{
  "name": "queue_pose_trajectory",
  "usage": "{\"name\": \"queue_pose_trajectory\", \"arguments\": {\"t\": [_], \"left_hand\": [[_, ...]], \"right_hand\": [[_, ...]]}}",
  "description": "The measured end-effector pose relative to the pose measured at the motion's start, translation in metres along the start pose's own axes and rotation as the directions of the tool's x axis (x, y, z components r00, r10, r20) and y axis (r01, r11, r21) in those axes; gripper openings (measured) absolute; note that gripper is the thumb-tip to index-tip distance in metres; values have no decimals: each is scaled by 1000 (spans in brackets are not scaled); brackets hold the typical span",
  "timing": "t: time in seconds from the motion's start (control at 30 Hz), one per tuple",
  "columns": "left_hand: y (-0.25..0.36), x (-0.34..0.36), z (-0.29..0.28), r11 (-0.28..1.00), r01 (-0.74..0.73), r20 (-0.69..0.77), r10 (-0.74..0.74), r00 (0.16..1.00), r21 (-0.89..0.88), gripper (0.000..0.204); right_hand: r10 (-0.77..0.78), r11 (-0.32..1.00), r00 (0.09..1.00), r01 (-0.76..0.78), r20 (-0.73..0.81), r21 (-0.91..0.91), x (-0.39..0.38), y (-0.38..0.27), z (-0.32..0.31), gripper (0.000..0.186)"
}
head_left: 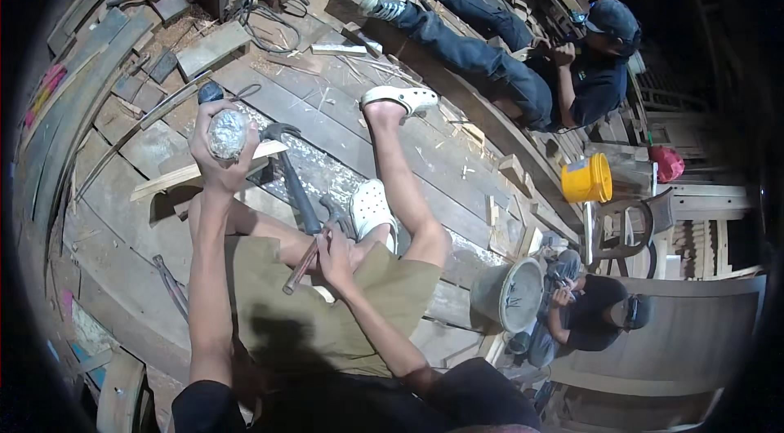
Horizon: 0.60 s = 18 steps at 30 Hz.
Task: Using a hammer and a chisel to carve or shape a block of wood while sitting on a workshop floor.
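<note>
From the head view, we see the left hand (217, 167) between nine and ten o'clock, fingers curled firmly round a silvery rounded thing (228, 136); its far end is hidden from us, so we cannot be sure what it is. A pale wood strip (173, 182) runs just beside that hand. Toward seven o'clock, our right hand (335, 260) is closed round the handle of a hammer (304, 265), above our khaki shorts (327, 327). At eleven o'clock from it lies a dark claw hammer (296, 188). We find a yellow bucket (581, 180) at three o'clock, a grey bucket (492, 294) past four, and a capped co-worker (592, 78) at two.
</note>
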<state>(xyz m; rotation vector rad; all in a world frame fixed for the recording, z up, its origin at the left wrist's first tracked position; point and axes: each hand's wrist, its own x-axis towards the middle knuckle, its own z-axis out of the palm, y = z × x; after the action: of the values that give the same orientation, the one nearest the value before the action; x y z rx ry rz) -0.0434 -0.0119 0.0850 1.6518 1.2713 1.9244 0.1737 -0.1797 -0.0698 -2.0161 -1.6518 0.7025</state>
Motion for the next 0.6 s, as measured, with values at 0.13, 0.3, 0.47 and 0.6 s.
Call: {"name": "queue_pose_trajectory", "arguments": {"t": [0.13, 0.3, 0.47, 0.6], "left_hand": [[1, 1, -2, 999, -33, 12, 33, 999, -5, 30], [-5, 7, 3, 999, -47, -49, 47, 998, -1, 35], [-11, 12, 3, 999, -48, -39, 48, 998, -1, 30], [-7, 14, 4, 1000, -8, -22, 7, 1000, -29, 30]], "right_hand": [[38, 998, 999, -36, -23, 47, 9, 3, 14, 40], [59, 998, 997, -58, 45, -10, 10, 5, 16, 41], [80, 997, 994, -80, 73, 2, 10, 7, 15, 43], [65, 998, 997, -65, 40, -6, 12, 8, 15, 42]]}}
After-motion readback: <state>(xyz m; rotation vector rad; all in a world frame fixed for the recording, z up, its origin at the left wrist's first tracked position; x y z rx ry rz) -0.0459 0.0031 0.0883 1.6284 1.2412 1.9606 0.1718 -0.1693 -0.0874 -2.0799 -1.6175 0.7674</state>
